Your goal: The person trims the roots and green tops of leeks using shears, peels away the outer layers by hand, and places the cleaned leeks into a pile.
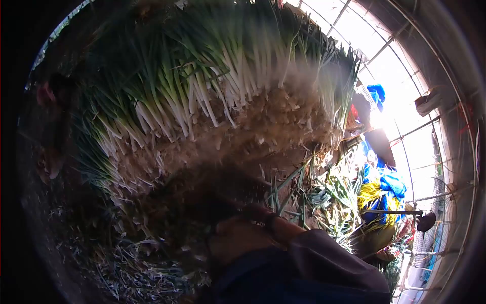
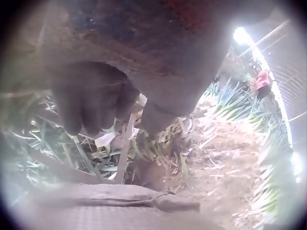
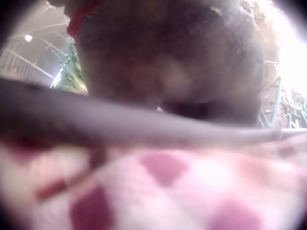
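Leeks [image 1: 243, 71], long, green-leaved, white-stalked: banked at twelve o'clock from left hand [image 2: 98, 103], fingers loosely bent, hold unclear, and right hand [image 3: 168, 67], grasp untellable. Long axes: roughly eleven-to-five, roots handward. Nearer hand: cannot tell.

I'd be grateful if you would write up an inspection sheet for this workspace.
Surface: brown ground, partly covered by plant matter.
Job's things: green-leaved, white-stemmed plants, probably leeks or scallions, massed in a long row, roots exposed.
Clutter: loose leaf scraps; blue material beside yellow strands.
Grippers: left hand, fingers pointing down over scraps, grip unclear; right hand, dark and blurred, grip unclear.
Cables: nothing seen.
Surroundings: an arched frame with strong light behind it.
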The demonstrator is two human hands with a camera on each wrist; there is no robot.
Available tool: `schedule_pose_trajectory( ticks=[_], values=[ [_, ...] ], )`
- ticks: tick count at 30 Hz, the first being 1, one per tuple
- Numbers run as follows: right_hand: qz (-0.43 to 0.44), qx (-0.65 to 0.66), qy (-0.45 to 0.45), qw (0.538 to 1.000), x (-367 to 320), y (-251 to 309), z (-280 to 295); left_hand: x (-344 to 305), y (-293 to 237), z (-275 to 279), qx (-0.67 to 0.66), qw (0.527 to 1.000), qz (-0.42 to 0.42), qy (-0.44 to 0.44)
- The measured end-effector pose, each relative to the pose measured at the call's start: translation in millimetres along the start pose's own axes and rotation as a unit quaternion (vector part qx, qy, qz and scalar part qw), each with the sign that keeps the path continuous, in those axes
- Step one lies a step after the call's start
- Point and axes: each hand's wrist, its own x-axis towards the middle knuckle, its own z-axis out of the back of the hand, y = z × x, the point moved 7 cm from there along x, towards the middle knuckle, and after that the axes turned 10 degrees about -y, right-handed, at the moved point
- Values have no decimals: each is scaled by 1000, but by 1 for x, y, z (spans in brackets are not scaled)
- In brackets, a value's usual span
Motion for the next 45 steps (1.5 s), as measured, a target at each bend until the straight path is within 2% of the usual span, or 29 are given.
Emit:
schedule_pose_trajectory(
  ticks=[1, 6, 8, 10, 14, 17, 18, 21, 22, 27, 30, 31, 32, 33, 35, 38, 39, 41, 42, 43, 45],
  values=[
    [24, 7, -9, 1000, 8, -4, -9, -1, -1, -1, 4, 1000, 0, 0],
    [-68, 19, -13, 997, 20, -43, -30, -1, -5, -7, 15, 1000, 5, 1],
    [-56, -3, -39, 998, 18, -56, -37, -1, -5, -8, 17, 1000, 10, 2],
    [14, -45, -73, 996, 14, -59, -32, -2, -4, -7, 14, 1000, 13, -1],
    [62, -195, 53, 977, 6, 4, 73, -2, 3, 1, -1, 1000, 21, -10],
    [98, -191, -47, 975, 11, 17, 92, -6, 14, 9, -22, 999, 28, -26],
    [91, -196, -20, 976, 13, 22, 97, -7, 20, 13, -30, 999, 31, -32],
    [94, -134, 142, 976, 39, 25, 86, -14, 40, 27, -59, 996, 38, -50],
    [105, -129, 160, 973, 46, 27, 83, -19, 48, 31, -72, 995, 40, -57],
    [154, -111, 160, 969, 80, 27, 77, -63, 119, 49, -163, 983, 26, -85],
    [155, -32, 181, 971, 117, 45, 73, -104, 174, 18, -229, 969, -22, -90],
    [129, 14, 189, 973, 127, 46, 71, -110, 164, 13, -167, 971, -44, -164],
    [93, 58, 195, 975, 138, 45, 71, -111, 182, 6, -202, 959, 17, -197],
    [49, 104, 205, 972, 145, 42, 68, -118, 180, 2, -233, 945, 75, -217],
    [-63, 202, 226, 951, 157, 32, 57, -151, 147, -3, -289, 920, 93, -248],
    [-200, 290, 260, 899, 186, 14, 19, -150, 179, -28, -351, 890, 116, -267],
    [-208, 249, 273, 906, 184, 37, 36, -173, 160, -26, -378, 868, 130, -293],
    [-224, 167, 292, 915, 168, 108, 82, -164, 199, -51, -391, 861, 160, -283],
    [-226, 166, 306, 910, 178, 111, 72, -175, 196, -52, -368, 865, 170, -295],
    [-228, 165, 320, 905, 186, 114, 66, -185, 197, -57, -368, 863, 218, -269],
    [-229, 158, 313, 908, 197, 134, 59, -193, 212, -70, -337, 868, 233, -282]
  ],
)
